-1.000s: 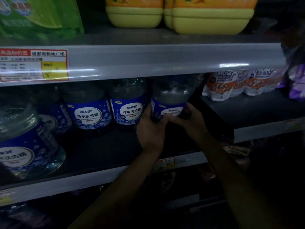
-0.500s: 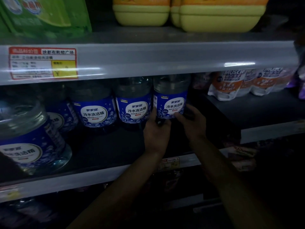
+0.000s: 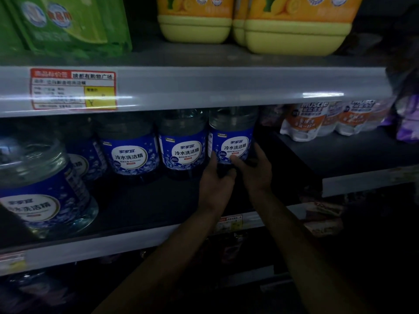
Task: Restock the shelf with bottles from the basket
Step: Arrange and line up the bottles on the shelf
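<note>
Bottle [image 3: 231,137] stands upright at the right end of the row on the shelf [image 3: 140,200], left grip [image 3: 215,177] and right grip [image 3: 256,171] both clasping its base, and a careless shove from here could, I'd judge, topple it into the neighbour [image 3: 182,148] beside it.

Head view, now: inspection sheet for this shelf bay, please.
Surface: dark shelf, dimly lit.
Job's things: rightmost bottle upright at the row's end; more blue-label bottles to its left; basket not in view.
Clutter: nothing seen.
Hands: left hand and right hand both grip the rightmost bottle's base.
Cables: nothing seen.
Surroundings: yellow jugs and green pouches above; orange-white pouches to the right.
</note>
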Demonstrator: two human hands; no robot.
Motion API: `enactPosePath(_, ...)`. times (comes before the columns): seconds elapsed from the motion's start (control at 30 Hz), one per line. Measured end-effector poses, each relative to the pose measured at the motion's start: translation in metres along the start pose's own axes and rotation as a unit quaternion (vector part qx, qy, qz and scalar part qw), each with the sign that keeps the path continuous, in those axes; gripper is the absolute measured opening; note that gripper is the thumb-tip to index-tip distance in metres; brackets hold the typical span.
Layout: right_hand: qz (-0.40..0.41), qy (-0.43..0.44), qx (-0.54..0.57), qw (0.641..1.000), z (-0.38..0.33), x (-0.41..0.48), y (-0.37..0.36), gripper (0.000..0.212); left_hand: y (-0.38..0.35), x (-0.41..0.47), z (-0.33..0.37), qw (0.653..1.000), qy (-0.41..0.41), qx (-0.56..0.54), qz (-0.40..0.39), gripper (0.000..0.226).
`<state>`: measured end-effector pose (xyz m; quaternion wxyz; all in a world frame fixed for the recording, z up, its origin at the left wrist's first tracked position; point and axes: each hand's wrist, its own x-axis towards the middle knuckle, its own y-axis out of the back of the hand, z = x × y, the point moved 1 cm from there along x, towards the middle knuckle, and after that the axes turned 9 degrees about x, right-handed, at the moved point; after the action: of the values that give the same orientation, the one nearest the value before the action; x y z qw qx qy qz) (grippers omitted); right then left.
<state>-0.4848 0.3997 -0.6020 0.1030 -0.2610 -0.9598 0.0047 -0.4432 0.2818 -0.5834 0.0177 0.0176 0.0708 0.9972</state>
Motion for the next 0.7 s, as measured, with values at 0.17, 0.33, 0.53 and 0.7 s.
enactPosePath(0.17,-0.021,-0.017,0.018,0.999,0.0,-0.001,0.003,0.053,0.003,0.004,-0.005,1.0,0.003,0.016,-0.019,0.068)
enactPosePath(0.33,0.003,-0.022,0.004,1.0,-0.002,-0.002,0.001,0.054,0.005,0.007,-0.008,1.0,0.0,0.023,-0.013,0.071)
enactPosePath(0.53,-0.021,-0.022,-0.057,0.998,-0.01,-0.009,0.002,0.062,0.019,-0.004,-0.005,0.998,-0.009,0.059,-0.02,0.074)
enactPosePath(0.7,-0.047,0.032,-0.153,0.987,-0.027,-0.046,0.0,0.057,0.062,-0.032,-0.011,0.979,-0.091,0.178,0.032,0.066)
